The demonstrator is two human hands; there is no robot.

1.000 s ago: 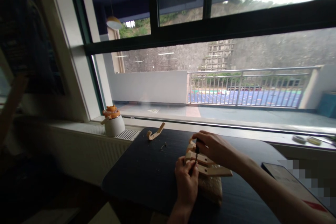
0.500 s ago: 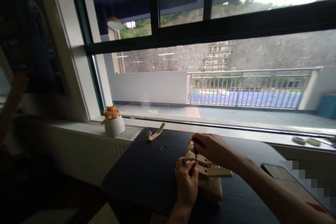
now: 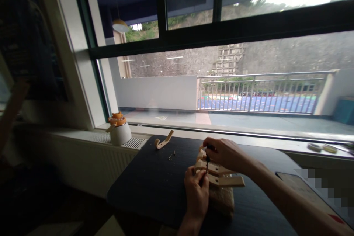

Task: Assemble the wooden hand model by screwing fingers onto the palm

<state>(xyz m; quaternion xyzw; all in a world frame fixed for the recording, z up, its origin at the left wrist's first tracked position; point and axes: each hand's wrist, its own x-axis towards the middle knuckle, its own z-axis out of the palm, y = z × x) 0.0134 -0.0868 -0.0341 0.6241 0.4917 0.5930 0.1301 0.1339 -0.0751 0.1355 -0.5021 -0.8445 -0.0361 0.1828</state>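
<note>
My right hand (image 3: pixel 221 151) is closed around the dark handle of a screwdriver (image 3: pixel 207 162), whose shaft points down. At the shaft's lower end, my left hand (image 3: pixel 197 190) presses its thumb and finger together on the nearest wooden hook (image 3: pixel 228 181); a screw there is too small to make out. This pale hook lies across a brown block (image 3: pixel 222 201) with a shiny wrapped surface, its straight end jutting right. More wooden hooks (image 3: pixel 214 169) sit side by side behind it, partly hidden by my right hand. A loose wooden hook (image 3: pixel 164 141) lies at the table's far left.
Several small screws (image 3: pixel 172 155) lie on the dark table (image 3: pixel 143 188). A white pot with an orange lid (image 3: pixel 121 132) stands on the sill at left. Tape rolls (image 3: pixel 322 148) lie on the right sill. A flat tablet-like thing (image 3: pixel 301 190) rests at the table's right.
My right hand and the screwdriver have shifted very slightly to the right. My left hand and the wooden hooks stay in place.
</note>
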